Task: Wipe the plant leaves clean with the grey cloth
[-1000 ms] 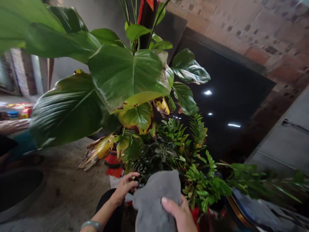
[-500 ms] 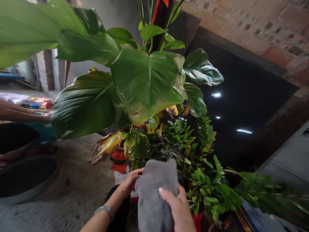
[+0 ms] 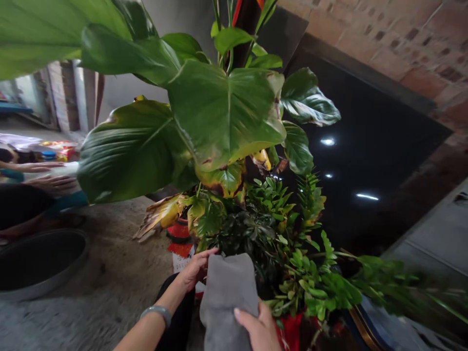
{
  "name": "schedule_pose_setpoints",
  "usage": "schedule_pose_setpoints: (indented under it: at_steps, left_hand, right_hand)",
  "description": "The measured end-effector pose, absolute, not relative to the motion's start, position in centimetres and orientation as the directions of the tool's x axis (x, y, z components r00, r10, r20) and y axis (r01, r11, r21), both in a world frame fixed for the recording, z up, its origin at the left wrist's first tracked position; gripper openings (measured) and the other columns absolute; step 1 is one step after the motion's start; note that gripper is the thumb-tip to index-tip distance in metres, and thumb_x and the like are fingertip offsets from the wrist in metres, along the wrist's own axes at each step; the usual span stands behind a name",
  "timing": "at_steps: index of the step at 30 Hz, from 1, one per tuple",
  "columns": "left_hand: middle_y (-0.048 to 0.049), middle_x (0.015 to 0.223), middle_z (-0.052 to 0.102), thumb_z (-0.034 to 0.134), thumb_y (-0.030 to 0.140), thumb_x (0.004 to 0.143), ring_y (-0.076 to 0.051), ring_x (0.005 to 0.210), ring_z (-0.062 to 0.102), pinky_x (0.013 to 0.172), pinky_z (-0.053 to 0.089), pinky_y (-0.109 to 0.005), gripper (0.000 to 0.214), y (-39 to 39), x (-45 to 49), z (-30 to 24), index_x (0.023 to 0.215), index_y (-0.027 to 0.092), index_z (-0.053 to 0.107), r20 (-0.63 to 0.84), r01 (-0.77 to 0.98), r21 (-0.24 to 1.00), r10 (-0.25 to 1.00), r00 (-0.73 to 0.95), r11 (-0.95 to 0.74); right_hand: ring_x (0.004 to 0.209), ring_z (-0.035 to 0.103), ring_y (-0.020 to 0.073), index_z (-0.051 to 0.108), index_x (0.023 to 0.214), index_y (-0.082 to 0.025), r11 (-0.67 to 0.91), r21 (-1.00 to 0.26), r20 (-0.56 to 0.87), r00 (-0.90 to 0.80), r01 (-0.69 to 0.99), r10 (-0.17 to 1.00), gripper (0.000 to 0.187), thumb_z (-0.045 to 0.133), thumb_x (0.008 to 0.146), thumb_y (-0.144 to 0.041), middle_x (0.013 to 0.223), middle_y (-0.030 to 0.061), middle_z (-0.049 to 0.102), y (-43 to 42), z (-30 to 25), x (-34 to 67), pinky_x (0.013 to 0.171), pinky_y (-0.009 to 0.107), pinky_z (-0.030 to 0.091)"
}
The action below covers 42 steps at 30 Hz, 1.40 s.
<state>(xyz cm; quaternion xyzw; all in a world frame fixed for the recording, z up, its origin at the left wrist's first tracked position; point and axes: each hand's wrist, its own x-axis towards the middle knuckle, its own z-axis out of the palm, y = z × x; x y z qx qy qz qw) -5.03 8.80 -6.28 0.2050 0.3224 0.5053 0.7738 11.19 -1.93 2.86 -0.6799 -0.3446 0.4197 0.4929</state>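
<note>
A folded grey cloth [image 3: 228,285] is in front of me at the bottom middle, one end up toward the plants. My right hand [image 3: 261,329] grips its lower right side, thumb on top and the other fingers hidden underneath. At the cloth's left edge is my left hand [image 3: 195,270], a bracelet on its wrist. Its forefinger stretches toward the foliage; the remaining fingers are partly hidden, and whether they touch the cloth is unclear. Just beyond rises a large-leaved potted plant [image 3: 226,112], with some leaves yellowed and browned at the edges.
Smaller leafy plants [image 3: 314,287] crowd the right side. A dark glossy panel [image 3: 365,146] leans by the brick wall [image 3: 413,44]. At left, a wide basin [image 3: 44,263] sits on the concrete floor [image 3: 109,273], and another person's hands [image 3: 54,183] show above it.
The cloth and my right hand have shifted slightly down and left, and the cloth's upper end looks flatter. My left hand stays close by. The other person's hands have spread apart.
</note>
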Motion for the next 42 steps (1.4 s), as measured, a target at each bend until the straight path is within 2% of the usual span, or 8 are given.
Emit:
schedule_pose_setpoints:
  at_steps: [7, 12, 18, 21, 26, 30, 38, 42]
  left_hand:
    - [0.0007, 0.054, 0.062, 0.070, 0.022, 0.051, -0.013, 0.055, 0.056, 0.059, 0.044, -0.026, 0.052, 9.0, -4.5, -6.9, 0.101, 0.011, 0.066, -0.243, -0.605, 0.696, 0.919, 0.310, 0.388]
    - [-0.0013, 0.063, 0.066, 0.072, 0.021, 0.047, -0.016, 0.061, 0.059, 0.060, 0.044, -0.027, 0.054, 9.0, -3.4, -7.0, 0.099, 0.012, 0.067, -0.224, -0.563, 0.732, 0.915, 0.335, 0.385]
    - [0.0049, 0.052, 0.057, 0.074, 0.027, 0.047, -0.015, 0.057, 0.057, 0.052, 0.043, -0.025, 0.057, 8.7, -3.4, -6.4, 0.102, 0.015, 0.062, -0.296, -0.478, 0.752, 0.881, 0.370, 0.454]
    - [0.0070, 0.051, 0.053, 0.078, 0.031, 0.045, -0.014, 0.053, 0.054, 0.049, 0.043, -0.025, 0.058, 8.5, -3.0, -5.9, 0.098, 0.016, 0.061, -0.300, -0.458, 0.769, 0.884, 0.359, 0.447]
    - [0.0078, 0.049, 0.051, 0.080, 0.033, 0.042, -0.010, 0.048, 0.049, 0.047, 0.040, -0.023, 0.040, 8.6, -1.3, -5.9, 0.073, 0.017, 0.059, -0.283, -0.463, 0.777, 0.894, 0.348, 0.426]
    - [0.0056, 0.048, 0.054, 0.079, 0.028, 0.042, -0.011, 0.048, 0.050, 0.049, 0.039, -0.024, 0.030, 9.0, -0.6, -6.6, 0.061, 0.016, 0.059, -0.311, -0.447, 0.786, 0.898, 0.312, 0.427]
    - [0.0086, 0.042, 0.044, 0.079, 0.031, 0.043, -0.008, 0.041, 0.037, 0.046, 0.034, -0.025, 0.031, 8.8, -1.3, -6.2, 0.048, 0.019, 0.051, -0.324, -0.389, 0.808, 0.886, 0.333, 0.442]
    - [0.0098, 0.042, 0.043, 0.080, 0.031, 0.042, -0.007, 0.041, 0.038, 0.046, 0.035, -0.024, 0.035, 8.7, -1.2, -6.2, 0.050, 0.019, 0.048, -0.336, -0.389, 0.809, 0.890, 0.308, 0.440]
  right_hand:
    - [0.069, 0.065, 0.0227, 0.062, 0.076, -0.018, -0.035, -0.969, -0.181, 0.609, -0.244, 0.772, 0.048, 0.079, 0.033, -0.030, 0.067, 0.0012, 0.071, 2.6, 10.6, 11.6, 0.067, 0.034, 0.050]
    - [0.070, 0.066, 0.0250, 0.063, 0.069, -0.018, -0.323, -0.920, -0.390, 0.419, -0.223, 0.820, 0.033, 0.076, 0.041, -0.030, 0.067, 0.0044, 0.072, 1.0, 3.6, 8.6, 0.066, 0.036, 0.051]
    - [0.061, 0.064, 0.0231, 0.065, 0.067, -0.018, -0.276, -0.958, -0.267, 0.596, -0.079, 0.757, 0.033, 0.082, 0.044, -0.034, 0.059, 0.0035, 0.070, -3.3, 5.7, 15.1, 0.063, 0.032, 0.050]
    - [0.075, 0.067, 0.0235, 0.066, 0.093, -0.018, -0.083, -0.963, -0.238, 0.662, -0.257, 0.711, 0.046, 0.076, 0.055, -0.041, 0.076, 0.0024, 0.073, -1.0, 10.3, 18.0, 0.070, 0.035, 0.052]
    - [0.071, 0.068, 0.0237, 0.068, 0.086, -0.018, -0.139, -0.748, -0.489, 0.399, -0.649, 0.776, 0.033, 0.070, 0.056, -0.032, 0.070, 0.0029, 0.073, 2.6, 8.0, 14.4, 0.073, 0.041, 0.054]
    - [0.080, 0.068, 0.0290, 0.069, 0.071, -0.015, -0.452, -0.666, -0.640, 0.143, -0.594, 0.755, 0.034, 0.077, 0.047, -0.038, 0.075, 0.0098, 0.074, -0.2, 2.0, 11.7, 0.076, 0.042, 0.053]
    - [0.097, 0.065, 0.0257, 0.054, 0.122, -0.022, -0.004, -0.842, -0.351, 0.541, -0.540, 0.764, 0.065, 0.070, 0.063, -0.044, 0.093, 0.0031, 0.073, 0.4, 9.3, 18.4, 0.083, 0.043, 0.051]
    - [0.084, 0.068, 0.0228, 0.065, 0.100, -0.021, -0.066, -0.738, -0.481, 0.455, -0.672, 0.749, 0.038, 0.065, 0.064, -0.033, 0.074, 0.0008, 0.074, 2.6, 7.9, 16.1, 0.078, 0.040, 0.053]
